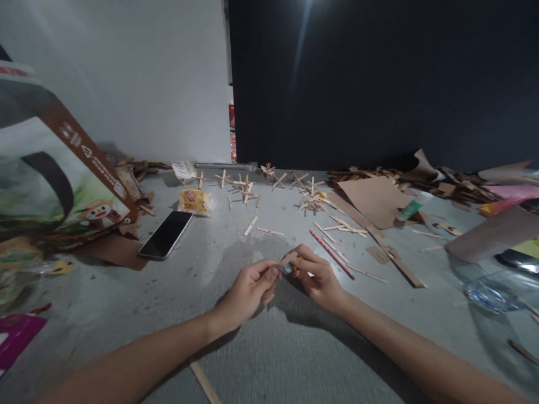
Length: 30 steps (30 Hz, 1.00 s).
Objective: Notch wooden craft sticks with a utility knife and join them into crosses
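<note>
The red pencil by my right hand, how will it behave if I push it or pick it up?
The red pencil looks thin and straight, so it should probably lift stiff and light. Lying on the smooth grey surface, it would likely roll if pushed sideways. The wooden stick beside it might stop it.

The grey floor carries a phone at ten o'clock, loose wooden sticks at twelve, a red pencil at one, brown cardboard at two
</note>
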Each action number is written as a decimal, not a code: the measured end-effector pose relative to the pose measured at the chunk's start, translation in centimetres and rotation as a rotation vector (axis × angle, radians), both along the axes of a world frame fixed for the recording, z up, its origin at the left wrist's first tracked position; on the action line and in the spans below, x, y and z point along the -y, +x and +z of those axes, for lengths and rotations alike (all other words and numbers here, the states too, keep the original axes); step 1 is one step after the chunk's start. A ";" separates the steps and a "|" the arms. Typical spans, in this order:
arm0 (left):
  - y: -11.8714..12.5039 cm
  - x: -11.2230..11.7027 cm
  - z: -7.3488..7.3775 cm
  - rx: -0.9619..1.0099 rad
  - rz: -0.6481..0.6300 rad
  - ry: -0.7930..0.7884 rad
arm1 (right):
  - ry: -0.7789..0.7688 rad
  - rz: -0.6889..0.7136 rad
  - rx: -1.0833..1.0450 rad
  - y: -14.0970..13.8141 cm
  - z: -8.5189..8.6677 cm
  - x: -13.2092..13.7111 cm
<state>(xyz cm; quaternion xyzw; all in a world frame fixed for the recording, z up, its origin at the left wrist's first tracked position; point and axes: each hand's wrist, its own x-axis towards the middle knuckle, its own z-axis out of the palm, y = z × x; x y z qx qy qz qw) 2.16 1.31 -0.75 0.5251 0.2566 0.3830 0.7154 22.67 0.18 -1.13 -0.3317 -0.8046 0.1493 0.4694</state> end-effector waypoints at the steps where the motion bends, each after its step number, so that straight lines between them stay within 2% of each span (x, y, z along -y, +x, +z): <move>1: 0.0 0.0 0.0 -0.006 -0.008 0.008 | 0.005 0.003 -0.005 0.0 0.0 0.0; 14: 0.0 -0.2 -0.2 0.013 -0.006 0.005 | -0.018 0.000 0.011 0.1 0.0 0.0; 23: -0.1 0.2 0.5 0.006 0.029 -0.011 | -0.027 -0.003 0.017 0.1 -0.1 -0.1; 30: -0.1 0.1 -0.1 -0.003 0.028 -0.023 | -0.021 0.000 0.025 0.1 0.0 -0.2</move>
